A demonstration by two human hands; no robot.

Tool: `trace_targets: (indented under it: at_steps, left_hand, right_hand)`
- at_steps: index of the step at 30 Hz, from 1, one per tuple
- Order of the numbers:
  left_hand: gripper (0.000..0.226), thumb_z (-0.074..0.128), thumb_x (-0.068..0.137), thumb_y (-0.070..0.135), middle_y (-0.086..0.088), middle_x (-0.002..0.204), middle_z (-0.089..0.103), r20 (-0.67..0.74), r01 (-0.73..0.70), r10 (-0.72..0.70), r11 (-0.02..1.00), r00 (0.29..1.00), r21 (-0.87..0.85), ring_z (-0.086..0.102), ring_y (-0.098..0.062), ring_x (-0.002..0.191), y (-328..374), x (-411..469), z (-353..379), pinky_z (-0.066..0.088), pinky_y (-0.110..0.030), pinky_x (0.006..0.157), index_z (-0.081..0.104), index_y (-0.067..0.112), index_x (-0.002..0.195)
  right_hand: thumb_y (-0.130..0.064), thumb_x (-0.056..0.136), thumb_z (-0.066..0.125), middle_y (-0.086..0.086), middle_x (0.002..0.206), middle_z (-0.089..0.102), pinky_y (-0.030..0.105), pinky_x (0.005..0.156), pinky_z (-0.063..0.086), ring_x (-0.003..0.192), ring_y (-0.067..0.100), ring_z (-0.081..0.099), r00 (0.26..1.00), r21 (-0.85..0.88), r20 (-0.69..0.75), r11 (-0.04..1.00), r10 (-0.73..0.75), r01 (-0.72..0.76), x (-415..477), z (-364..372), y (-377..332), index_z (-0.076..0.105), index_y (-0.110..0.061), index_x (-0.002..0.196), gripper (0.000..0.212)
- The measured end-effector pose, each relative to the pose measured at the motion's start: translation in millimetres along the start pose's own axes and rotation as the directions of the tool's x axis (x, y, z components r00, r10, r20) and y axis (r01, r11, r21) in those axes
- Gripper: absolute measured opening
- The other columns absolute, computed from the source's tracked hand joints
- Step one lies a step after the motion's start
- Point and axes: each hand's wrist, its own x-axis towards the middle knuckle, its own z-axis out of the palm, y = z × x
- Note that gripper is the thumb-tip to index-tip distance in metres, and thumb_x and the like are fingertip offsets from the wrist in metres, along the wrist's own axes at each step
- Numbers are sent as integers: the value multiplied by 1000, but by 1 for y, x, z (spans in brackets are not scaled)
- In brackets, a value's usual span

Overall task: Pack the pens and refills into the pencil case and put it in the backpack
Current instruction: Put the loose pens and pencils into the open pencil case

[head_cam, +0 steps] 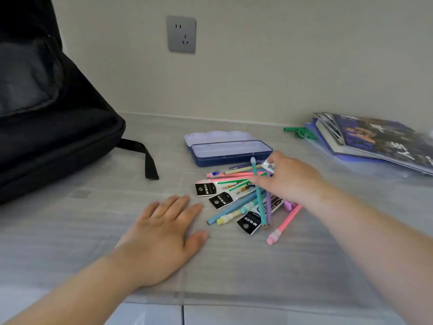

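While the left hand (pixel 161 233) lies flat on the floor (pixel 70 242), fingers spread and holding nothing, the right hand (pixel 290 179) reaches over the pile of pens (pixel 236 209) and refills (pixel 218 187), pinching a teal pen (pixel 257 191) that tilts up out of the heap. Just behind the pile sits the blue case (pixel 230 152), lid open, nothing visible inside. A black backpack (pixel 51 127) leans against the wall at left. Books (pixel 375 141) are stacked at right, well apart from the pens.
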Motion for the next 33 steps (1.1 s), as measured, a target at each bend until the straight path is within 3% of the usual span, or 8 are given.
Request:
trace_targets:
  at_steps: [5, 11, 15, 18, 21, 25, 29, 33]
  left_hand:
    - [118, -41, 25, 72, 13, 154, -9, -16, -19, 20, 999, 1000, 46, -12, -4, 139, 0, -3, 4, -9, -24, 110, -7, 44, 135]
    - [122, -42, 20, 71, 14, 153, -13, 12, -24, 23, 997, 1000, 70, -16, -4, 138, 5, -3, -1, -14, -22, 104, -11, 45, 135]
    - [106, -23, 36, 78, 13, 153, -11, 41, -67, 65, 996, 997, 53, -14, -5, 139, 5, -2, -4, -11, -24, 108, -8, 45, 135]
    - [81, 10, 60, 79, 14, 151, 11, 93, -118, 120, 993, 988, -26, 7, -5, 137, -4, 12, -17, 7, -22, 111, 11, 46, 133]
    - [45, 48, 81, 49, 16, 135, 40, -19, -99, 98, 959, 995, -265, 36, -5, 124, -16, 47, -40, 29, -21, 101, 37, 42, 123]
    - [46, 50, 85, 35, 6, 140, 38, -174, -162, 108, 928, 979, -334, 33, -10, 127, -22, 98, -49, 24, -17, 96, 38, 29, 128]
    - [47, 50, 85, 30, -1, 142, 38, -236, -186, 125, 948, 964, -258, 33, -17, 128, -25, 134, -38, 25, -21, 100, 38, 22, 130]
    - [39, 49, 86, 32, -3, 137, 42, -276, -162, 105, 967, 956, -195, 35, -21, 125, -30, 153, -25, 28, -26, 100, 48, 19, 122]
  right_hand:
    - [-38, 76, 59, 1, 73, 49, 26, 47, 30, 71, 23, 50, 995, -151, 91, 988, -29, 43, 10, 5, -8, 42, -11, 110, 46]
    - [-20, 79, 56, 0, 59, 41, 25, 42, 24, 50, 15, 42, 987, -159, 153, 985, -49, 73, 15, -1, 1, 41, -7, 105, 33]
    - [-18, 80, 54, 0, 60, 43, 26, 41, 27, 48, 12, 42, 978, -147, 198, 984, -67, 97, 22, 1, 8, 47, -6, 101, 26]
    - [-17, 80, 49, 2, 60, 48, 25, 42, 31, 45, 12, 48, 971, -153, 231, 983, -61, 98, 25, 4, 13, 52, -7, 99, 21]
    - [-12, 84, 41, 2, 62, 50, 24, 40, 37, 35, 12, 52, 973, -130, 227, 989, -46, 77, 26, 3, 19, 49, -13, 101, 19]
    - [-9, 85, 41, 4, 81, 55, 29, 52, 35, 67, 22, 49, 993, -111, 88, 990, -77, 86, 26, -2, 26, 47, -18, 106, 24]
    - [-11, 85, 44, -3, 69, 49, 26, 49, 31, 65, 20, 48, 995, -37, -10, 994, -102, 102, 42, -21, 32, 53, -20, 102, 21]
    - [-27, 87, 48, 3, 88, 61, 32, 66, 40, 84, 27, 57, 985, -54, -66, 986, -160, 157, 63, -32, 31, 58, -22, 99, 17]
